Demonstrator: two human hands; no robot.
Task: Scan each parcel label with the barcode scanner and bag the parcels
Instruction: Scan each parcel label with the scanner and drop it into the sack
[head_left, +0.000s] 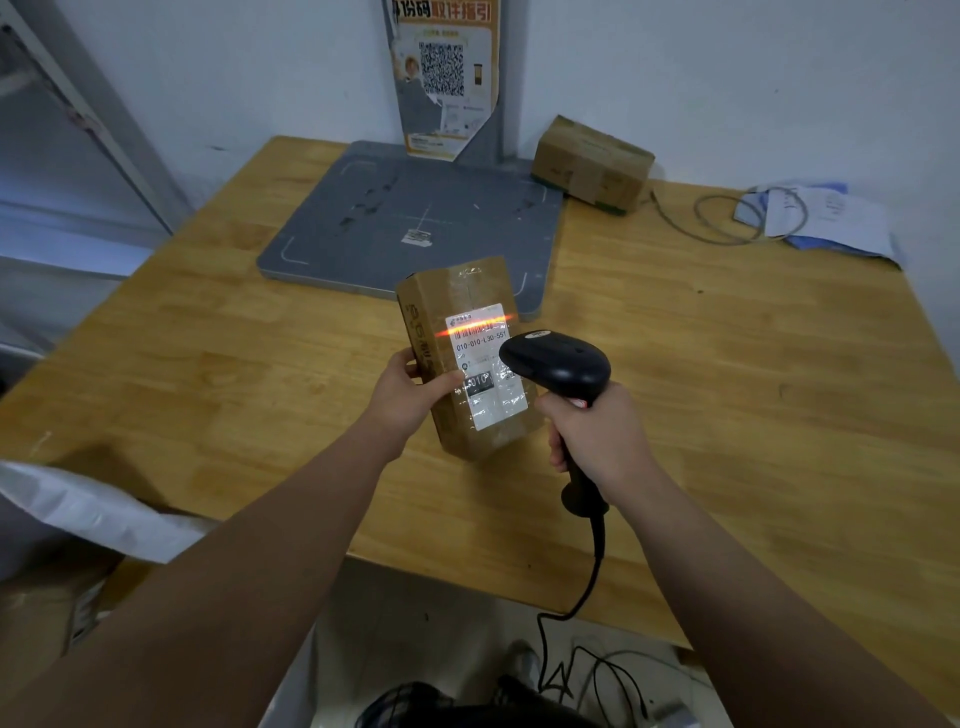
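Observation:
My left hand (410, 387) grips a brown cardboard parcel (457, 291) by its left side and holds it above the wooden table (727, 395), label up. A red scan line glows across the barcode at the top of the white label (485, 364). My right hand (597, 436) grips the handle of the black barcode scanner (558, 364), whose head points at the label from the right. A white plastic bag (98, 512) lies at the table's near left edge.
A grey scale platform (415, 218) sits at the back of the table under a QR-code poster (444, 73). A second cardboard box (592, 163) stands to its right. A looped cable (748, 218) and papers (826, 218) lie at far right. The scanner cord (582, 597) hangs off the front edge.

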